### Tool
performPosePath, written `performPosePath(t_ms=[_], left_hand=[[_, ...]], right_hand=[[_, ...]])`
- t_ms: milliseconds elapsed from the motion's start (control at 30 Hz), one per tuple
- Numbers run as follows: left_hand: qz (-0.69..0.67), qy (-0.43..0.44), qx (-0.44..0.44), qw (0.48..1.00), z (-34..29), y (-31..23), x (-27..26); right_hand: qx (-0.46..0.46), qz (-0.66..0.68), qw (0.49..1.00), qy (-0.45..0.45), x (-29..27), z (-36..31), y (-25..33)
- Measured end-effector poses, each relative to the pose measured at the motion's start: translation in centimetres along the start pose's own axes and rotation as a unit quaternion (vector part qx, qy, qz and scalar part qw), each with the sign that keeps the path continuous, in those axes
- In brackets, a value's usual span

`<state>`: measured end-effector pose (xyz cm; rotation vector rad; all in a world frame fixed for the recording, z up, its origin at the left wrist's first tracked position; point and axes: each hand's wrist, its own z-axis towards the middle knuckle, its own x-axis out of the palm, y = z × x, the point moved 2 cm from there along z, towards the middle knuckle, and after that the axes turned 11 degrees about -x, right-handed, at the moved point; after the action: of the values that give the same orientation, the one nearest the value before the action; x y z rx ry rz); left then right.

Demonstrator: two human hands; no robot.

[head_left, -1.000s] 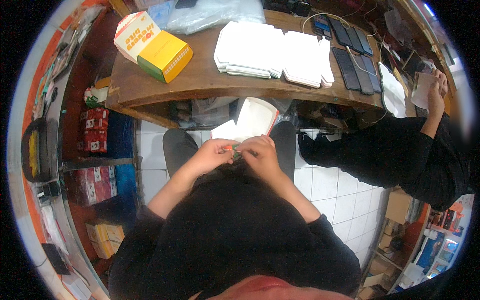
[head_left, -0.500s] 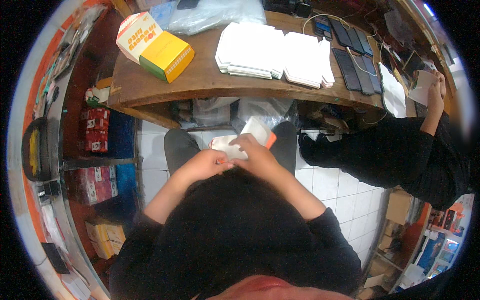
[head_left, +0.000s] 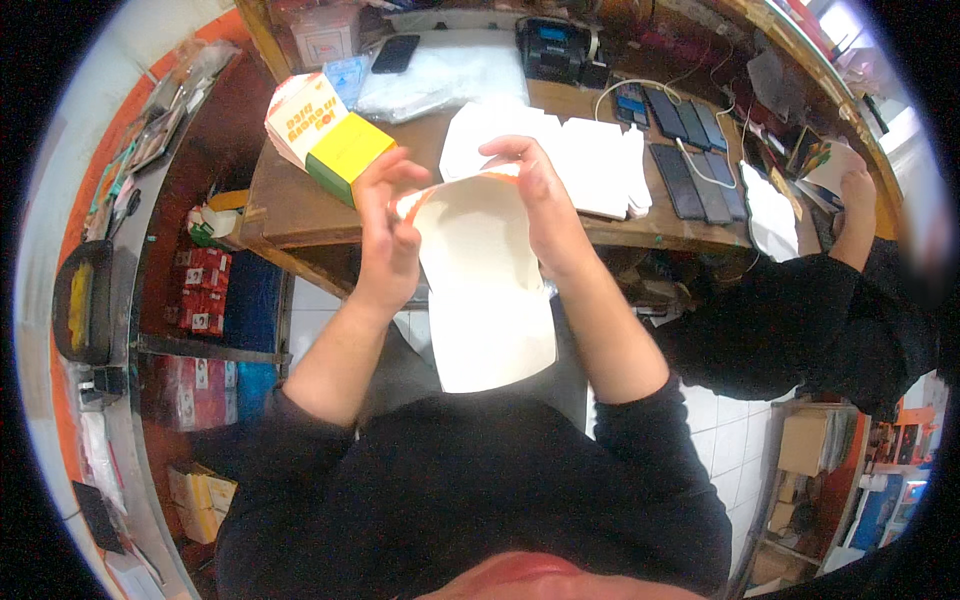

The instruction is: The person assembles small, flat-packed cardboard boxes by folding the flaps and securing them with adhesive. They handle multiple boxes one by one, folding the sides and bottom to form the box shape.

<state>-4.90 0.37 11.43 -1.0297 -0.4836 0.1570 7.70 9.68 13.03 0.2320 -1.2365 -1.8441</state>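
A small cardboard food box (head_left: 488, 330), its plain cream inner side facing me and a long flap hanging toward my lap, is raised in front of the table's edge. My left hand (head_left: 388, 230) holds its upper left side, with the fingers curled at the orange-marked edge and slightly blurred. On the opposite side, my right hand (head_left: 540, 215) grips the upper right edge, fingers bent over the top. The box's outer face is mostly hidden. Left of it on the table lie nested printed food boxes (head_left: 335, 135) in yellow, green and cream.
White flat card blanks (head_left: 595, 165) are stacked on the wooden table (head_left: 300, 215) behind my hands. Several phones (head_left: 700, 185) and cables lie to the right. Plastic-wrapped material (head_left: 445, 75) is at the back. At the right, a co-worker's hand (head_left: 855, 190) holds a card piece.
Both hands have risen from my lap toward the table with the box. It has been turned and opened out, so its inner side and long flap now show.
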Motion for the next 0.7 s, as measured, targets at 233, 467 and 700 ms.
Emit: performPosePath(t_ms=[233, 467, 700], left_hand=[[0.193, -0.072, -0.105, 0.973, 0.5, 1.6, 0.5], [0.161, -0.172, -0.118, 0.965, 0.8, 1.2, -0.4], [0.198, -0.144, -0.112, 0.963, 2.0, 1.0, -2.2]], right_hand=[[0.094, -0.175, 0.977, -0.072, -0.1, -0.5, -0.5], [0.136, -0.336, 0.931, 0.038, -0.5, -2.3, -2.6], [0.023, -0.203, 0.978, -0.053, 0.5, -3.1, -5.5]])
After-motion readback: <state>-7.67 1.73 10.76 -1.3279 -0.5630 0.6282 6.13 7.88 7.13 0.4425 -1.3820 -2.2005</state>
